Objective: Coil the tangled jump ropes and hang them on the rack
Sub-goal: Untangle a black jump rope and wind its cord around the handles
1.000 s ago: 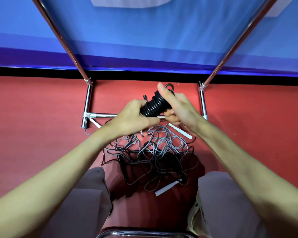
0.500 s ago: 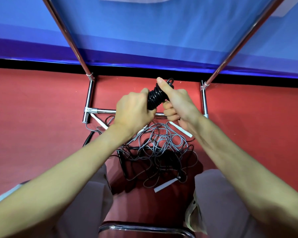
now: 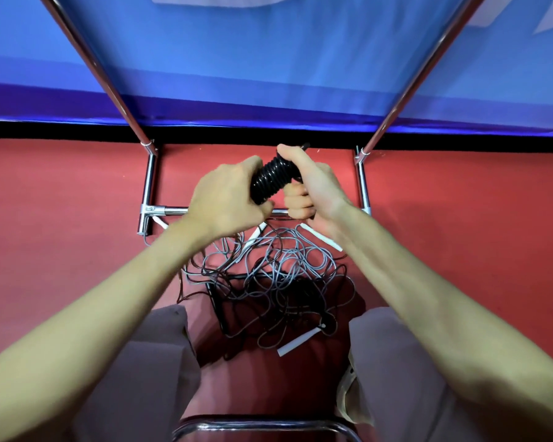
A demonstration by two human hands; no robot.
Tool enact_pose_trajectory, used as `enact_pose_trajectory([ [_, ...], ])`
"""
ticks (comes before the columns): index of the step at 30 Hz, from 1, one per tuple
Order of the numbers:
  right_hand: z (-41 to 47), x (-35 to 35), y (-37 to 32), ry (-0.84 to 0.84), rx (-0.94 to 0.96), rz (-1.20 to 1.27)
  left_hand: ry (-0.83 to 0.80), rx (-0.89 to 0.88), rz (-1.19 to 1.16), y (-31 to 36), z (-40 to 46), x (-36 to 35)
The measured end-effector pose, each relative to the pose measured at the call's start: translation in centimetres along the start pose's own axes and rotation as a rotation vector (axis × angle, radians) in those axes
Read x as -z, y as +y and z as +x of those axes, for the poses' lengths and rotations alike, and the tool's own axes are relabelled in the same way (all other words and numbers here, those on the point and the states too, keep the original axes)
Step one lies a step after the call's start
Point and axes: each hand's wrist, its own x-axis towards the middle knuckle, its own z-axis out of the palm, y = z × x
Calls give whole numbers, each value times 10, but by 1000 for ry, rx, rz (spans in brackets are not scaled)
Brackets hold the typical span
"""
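We see both hands raised over the red floor (image 3: 61, 250), sharing one black jump rope wound into a tight coil (image 3: 270, 178). The left hand (image 3: 229, 199) wraps its fingers round the lower end of that coil, its grip pressed closed on it. The right hand (image 3: 310, 189) holds the upper end, thumb laid along the top of the windings and the other fingers curled underneath, so its grip too is closed on the coil. The coil tilts, its upper end away from us, and hangs above the low crossbar of the chrome rack (image 3: 149, 186), whose two slanted poles rise against a blue curtain (image 3: 268, 59). Below the hands, between the person's knees, lies a tangled heap of grey and black ropes (image 3: 275, 282) on the floor, with white handles (image 3: 296, 342) poking out at its edges.
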Motion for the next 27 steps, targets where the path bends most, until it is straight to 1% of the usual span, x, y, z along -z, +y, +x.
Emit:
enact_pose_trajectory([
  [2, -1, 6, -7, -90, 59, -55, -208, 68, -518, -4, 0, 10],
  [4, -4, 9, -11, -226, 109, -115, -504, 205, -1094, -6, -2, 20],
  [5, -5, 9, -11, -294, 142, -159, -634, 254, -1269, -5, -3, 24],
  [6, -8, 8, -11, -363, 183, -205, -715, 263, -1344, -5, -4, 26],
  [7, -10, 6, -10, -425, 232, -244, -738, 240, -1360, -5, -4, 28],
  [9, -13, 3, -10, -485, 305, -286, -714, 160, -1356, -7, -4, 27],
  [12, -14, 3, -15, -465, 346, -313, -687, 112, -1357, -6, -6, 27],
  [16, -15, 1, -16, -445, 391, -309, -540, 179, -1314, 5, -9, 23],
  [18, -14, -1, -14, -404, 407, -337, -472, 201, -1309, 6, -8, 17],
  [20, -10, -2, -11, -346, 405, -331, -414, 235, -1351, 5, -5, 13],
  [23, -6, 0, -10, -282, 373, -299, -387, 272, -1394, 4, -2, 14],
  [25, -6, 2, -11, -292, 334, -285, -391, 287, -1408, 2, -1, 14],
  [27, -8, 5, -12, -276, 308, -333, -397, 310, -1426, 1, -1, 15],
])
